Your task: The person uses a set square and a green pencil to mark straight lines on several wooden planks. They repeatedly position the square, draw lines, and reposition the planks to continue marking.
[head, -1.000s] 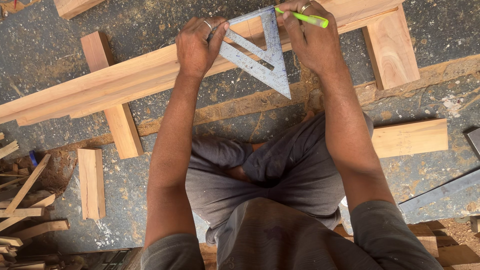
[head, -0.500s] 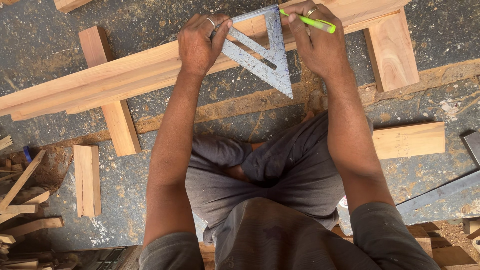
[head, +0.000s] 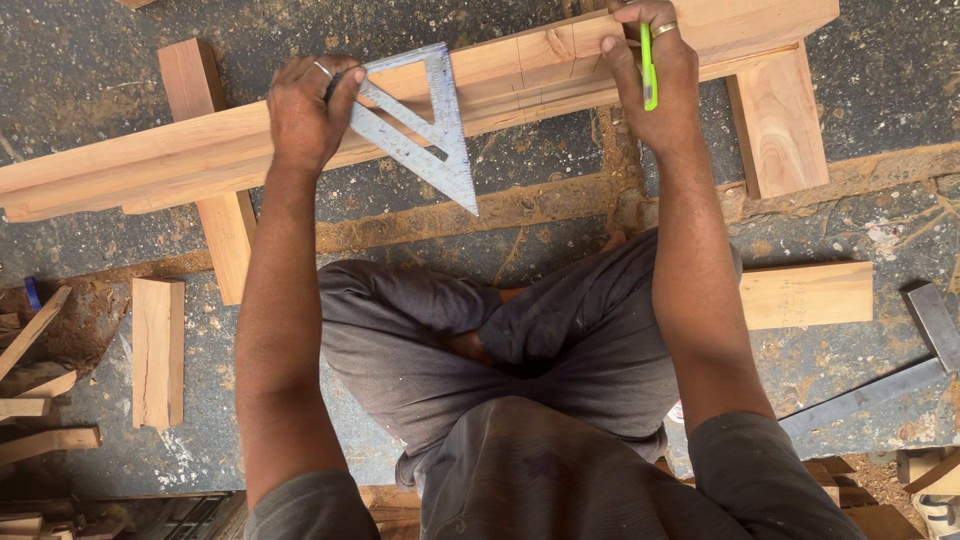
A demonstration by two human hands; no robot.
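Left hand (head: 300, 115) grasping the metal square (head: 420, 125) by its upper corner; right hand (head: 655, 85) clenched around a green pen (head: 647, 68), fingers resting on the plank (head: 200, 150).

Change: half a second ago the square lay against the plank just beside the right hand, with the pen laid across its top corner. It now sits well to the left along the plank, apart from the right hand, its point hanging past the plank's near edge over the floor (head: 560, 170). The pen has turned from crosswise to nearly upright and is off the square. Judged from this, one line is finished and the square is being reset further along.

The plank runs aslant across the far side of the floor, propped on two short blocks: one (head: 215, 210) under its left part, one (head: 780, 120) under its right end.

Surroundings: a loose block (head: 158, 350) at the left, a short board (head: 805, 293) at the right, offcuts (head: 35, 400) at the left edge, a steel square (head: 880, 385) at the right edge. No packages, labels or signs can be made out.
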